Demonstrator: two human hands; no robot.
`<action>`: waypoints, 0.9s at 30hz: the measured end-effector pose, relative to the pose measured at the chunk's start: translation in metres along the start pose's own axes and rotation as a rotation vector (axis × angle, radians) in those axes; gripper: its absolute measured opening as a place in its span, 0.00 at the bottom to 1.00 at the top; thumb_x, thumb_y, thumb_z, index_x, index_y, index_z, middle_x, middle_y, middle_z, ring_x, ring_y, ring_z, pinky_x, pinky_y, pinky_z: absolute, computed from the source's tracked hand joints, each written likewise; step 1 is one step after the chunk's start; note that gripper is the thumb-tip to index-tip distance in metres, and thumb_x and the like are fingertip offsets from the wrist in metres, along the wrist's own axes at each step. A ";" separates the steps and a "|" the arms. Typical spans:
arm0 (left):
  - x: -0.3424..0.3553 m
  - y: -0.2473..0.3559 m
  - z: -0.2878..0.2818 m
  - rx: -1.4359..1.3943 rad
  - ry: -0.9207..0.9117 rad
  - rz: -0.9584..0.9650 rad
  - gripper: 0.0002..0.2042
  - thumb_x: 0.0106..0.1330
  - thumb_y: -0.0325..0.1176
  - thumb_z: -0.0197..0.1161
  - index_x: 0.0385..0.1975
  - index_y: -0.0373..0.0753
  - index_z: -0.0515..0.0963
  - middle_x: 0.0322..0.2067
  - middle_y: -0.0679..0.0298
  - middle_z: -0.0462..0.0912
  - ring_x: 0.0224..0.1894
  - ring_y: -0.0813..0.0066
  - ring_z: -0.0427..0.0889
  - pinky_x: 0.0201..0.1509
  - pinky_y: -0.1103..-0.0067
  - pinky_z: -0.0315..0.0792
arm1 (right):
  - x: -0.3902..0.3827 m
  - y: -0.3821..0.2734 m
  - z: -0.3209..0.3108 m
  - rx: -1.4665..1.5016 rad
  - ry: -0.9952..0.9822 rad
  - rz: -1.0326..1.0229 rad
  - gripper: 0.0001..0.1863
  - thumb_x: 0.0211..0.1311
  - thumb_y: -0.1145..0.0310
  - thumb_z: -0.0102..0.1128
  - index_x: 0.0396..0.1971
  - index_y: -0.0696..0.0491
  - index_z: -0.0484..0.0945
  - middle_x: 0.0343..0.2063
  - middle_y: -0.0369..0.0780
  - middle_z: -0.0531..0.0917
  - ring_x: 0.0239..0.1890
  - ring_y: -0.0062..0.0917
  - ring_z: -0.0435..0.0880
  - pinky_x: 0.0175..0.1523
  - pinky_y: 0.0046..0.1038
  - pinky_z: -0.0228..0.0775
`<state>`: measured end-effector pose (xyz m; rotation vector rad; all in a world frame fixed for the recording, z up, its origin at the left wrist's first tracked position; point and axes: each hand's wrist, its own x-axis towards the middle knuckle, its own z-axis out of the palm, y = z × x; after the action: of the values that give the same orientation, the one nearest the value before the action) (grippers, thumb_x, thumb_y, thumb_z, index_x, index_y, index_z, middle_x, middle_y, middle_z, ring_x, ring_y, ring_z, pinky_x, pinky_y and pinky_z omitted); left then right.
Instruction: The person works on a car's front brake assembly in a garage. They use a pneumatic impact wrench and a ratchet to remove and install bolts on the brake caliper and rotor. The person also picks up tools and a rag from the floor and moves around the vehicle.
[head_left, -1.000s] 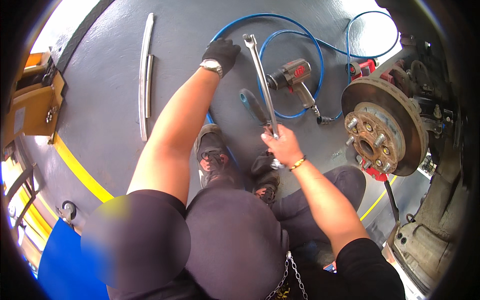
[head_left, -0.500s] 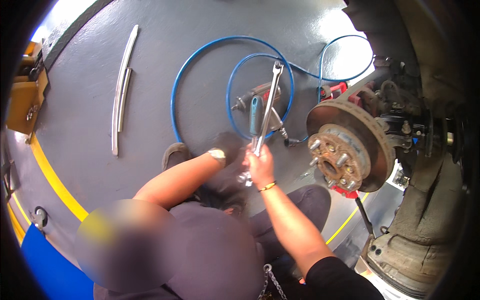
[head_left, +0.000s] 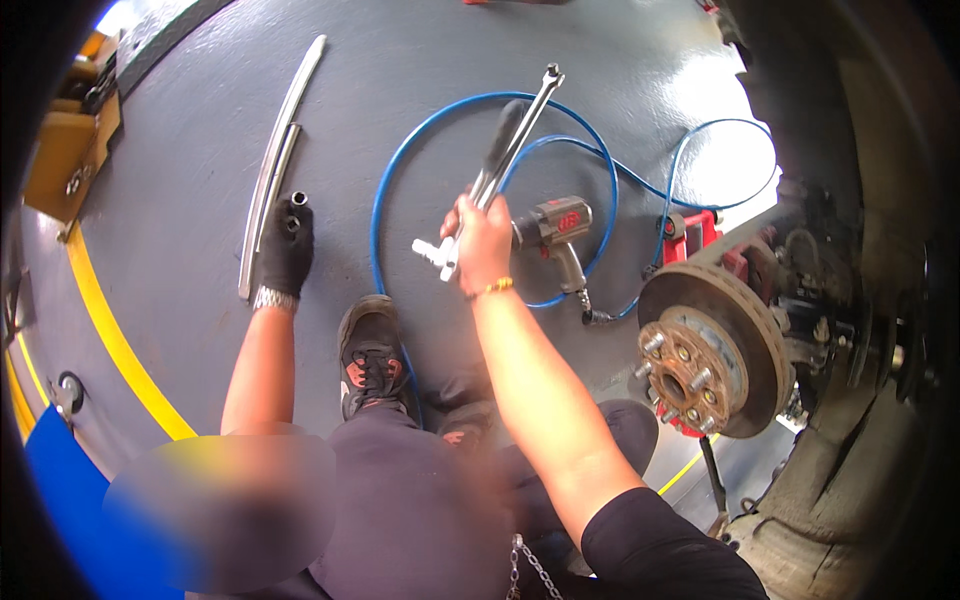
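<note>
My left hand [head_left: 284, 258], in a black glove, is closed on a chrome socket [head_left: 299, 199] whose open end sticks up past the fingers. It is held just right of two long metal strips [head_left: 283, 112] on the floor. In my bare right hand [head_left: 484, 245] are two tools gripped together. One is a long chrome breaker bar [head_left: 531, 112] with a square drive at its far tip. Beside it is a ratchet, its dark handle [head_left: 502, 138] pointing away. Chrome ends [head_left: 432, 251] poke out below the fist.
An impact wrench [head_left: 556, 222] lies on the grey floor, joined to a coiled blue air hose [head_left: 378, 205]. To the right are a rusty wheel hub [head_left: 683, 375] with studs, its brake disc [head_left: 735, 320] and a red stand [head_left: 690, 232]. My shoe [head_left: 370, 355] stands between my arms.
My left hand has moved away to the left from beside my right hand, and a socket now shows in it. My right hand keeps the two tools, slightly farther left and forward. The view has shifted.
</note>
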<state>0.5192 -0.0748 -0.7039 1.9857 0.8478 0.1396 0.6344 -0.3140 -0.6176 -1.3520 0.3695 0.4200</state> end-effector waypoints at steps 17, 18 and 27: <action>0.048 -0.034 0.026 0.549 0.048 0.601 0.20 0.63 0.31 0.62 0.55 0.54 0.77 0.52 0.63 0.79 0.54 0.53 0.78 0.58 0.63 0.74 | 0.257 -0.032 0.053 0.174 0.128 0.210 0.10 0.65 0.77 0.43 0.45 0.59 0.64 0.41 0.49 0.72 0.41 0.43 0.80 0.49 0.54 0.79; 0.048 -0.035 0.025 0.566 0.038 0.585 0.20 0.63 0.30 0.62 0.56 0.54 0.77 0.53 0.63 0.79 0.54 0.53 0.78 0.58 0.63 0.74 | 0.265 -0.036 0.060 0.037 0.128 0.232 0.12 0.67 0.77 0.42 0.48 0.61 0.63 0.43 0.51 0.71 0.41 0.47 0.81 0.47 0.54 0.80; 0.056 -0.050 0.029 0.579 -0.014 0.593 0.25 0.62 0.25 0.60 0.61 0.52 0.75 0.57 0.60 0.75 0.60 0.54 0.73 0.63 0.64 0.73 | 0.274 -0.024 0.089 0.092 0.184 0.317 0.19 0.70 0.65 0.52 0.56 0.57 0.68 0.47 0.51 0.78 0.46 0.47 0.82 0.52 0.52 0.76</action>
<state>0.5480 -0.0450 -0.7729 2.7394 0.2704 0.2376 0.8856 -0.2093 -0.7140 -1.2480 0.7536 0.5350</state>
